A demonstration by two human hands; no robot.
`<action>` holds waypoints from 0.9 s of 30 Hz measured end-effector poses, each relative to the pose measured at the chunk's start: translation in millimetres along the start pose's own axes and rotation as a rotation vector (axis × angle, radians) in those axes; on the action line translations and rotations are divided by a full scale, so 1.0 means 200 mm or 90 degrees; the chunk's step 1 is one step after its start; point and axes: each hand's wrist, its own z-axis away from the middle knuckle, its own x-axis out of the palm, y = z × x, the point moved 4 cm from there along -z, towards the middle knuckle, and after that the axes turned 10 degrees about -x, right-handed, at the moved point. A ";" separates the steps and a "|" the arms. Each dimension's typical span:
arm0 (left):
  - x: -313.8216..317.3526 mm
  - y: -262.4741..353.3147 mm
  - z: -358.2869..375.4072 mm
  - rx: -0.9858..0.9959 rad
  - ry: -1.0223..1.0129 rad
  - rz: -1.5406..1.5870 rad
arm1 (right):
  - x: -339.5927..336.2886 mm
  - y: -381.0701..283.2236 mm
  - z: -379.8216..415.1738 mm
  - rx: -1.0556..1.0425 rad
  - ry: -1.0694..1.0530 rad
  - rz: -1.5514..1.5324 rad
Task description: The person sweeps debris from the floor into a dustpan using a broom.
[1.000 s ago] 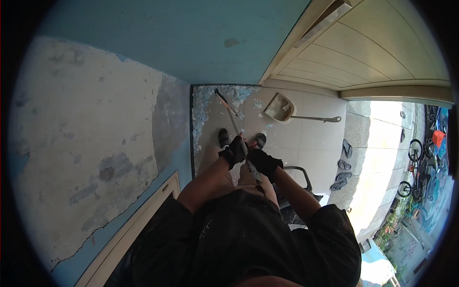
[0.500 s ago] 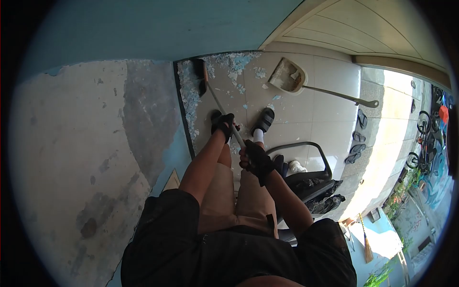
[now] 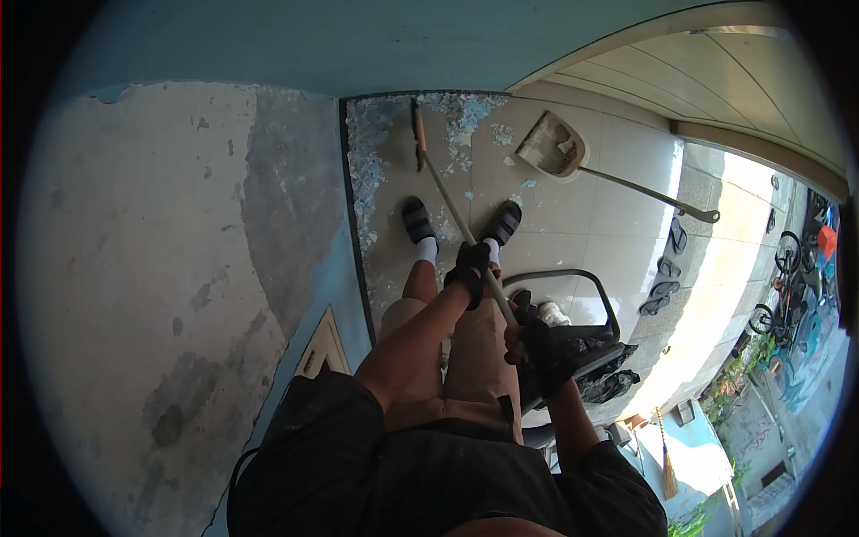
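A long-handled broom slants across the tiled floor, its orange and black head [image 3: 420, 134] near the corner among chips of peeled paint [image 3: 365, 174]. Wrapped around the middle of the grey broom handle [image 3: 449, 204] is my left hand [image 3: 470, 271], in a black fingerless glove. Higher on the same handle, close to my right thigh, my right hand [image 3: 541, 347] is closed in a matching glove. A beige long-handled dustpan [image 3: 553, 148] with debris in it lies on the floor to the right of the broom head.
Peeling walls [image 3: 161, 224] border the floor on the left. Beside my right leg stands a black chair [image 3: 601, 300] with dark plastic bags [image 3: 608, 387]. Several sandals [image 3: 664, 291] lie by the doorway step. Bicycles [image 3: 787, 255] and another broom [image 3: 667, 474] are outside.
Both hands have moved right and towards my body, drawing the broom with them. The broom head has shifted right, away from the left wall.
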 end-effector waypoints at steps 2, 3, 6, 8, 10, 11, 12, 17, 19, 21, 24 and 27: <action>-0.15 0.10 -0.06 0.023 0.044 0.000 | 0.05 0.05 -0.11 0.030 -0.022 -0.038; -0.24 0.15 -0.17 0.024 0.073 0.017 | 0.08 0.05 -0.21 0.023 -0.030 -0.030; -0.45 0.32 -0.47 0.033 0.051 0.002 | 0.21 0.04 -0.44 0.044 -0.123 -0.155; -0.47 0.44 -0.58 0.104 0.029 -0.173 | 0.30 -0.01 -0.46 0.013 -0.067 -0.153; -0.44 0.43 -0.56 0.168 0.001 -0.346 | 0.21 0.01 -0.46 -0.002 -0.078 -0.195; -0.32 0.40 -0.42 0.105 0.025 -0.313 | 0.17 0.03 -0.43 -0.021 -0.071 -0.181; -0.23 0.37 -0.34 0.045 0.048 -0.279 | 0.12 0.04 -0.39 -0.041 -0.066 -0.166; 0.08 0.14 -0.26 -0.059 -0.006 -0.274 | -0.12 -0.01 -0.18 -0.033 0.001 -0.090; 0.17 0.03 -0.21 -0.054 -0.016 -0.299 | -0.23 -0.05 -0.10 -0.002 0.048 -0.017; 0.19 -0.11 -0.30 -0.091 -0.028 -0.070 | -0.26 -0.12 0.01 -0.062 -0.002 0.064; 0.18 -0.25 -0.23 -0.071 -0.075 -0.014 | -0.28 -0.24 0.15 -0.079 -0.043 0.163; 0.14 -0.39 -0.28 -0.175 -0.012 -0.014 | -0.40 -0.25 0.18 -0.044 -0.063 0.164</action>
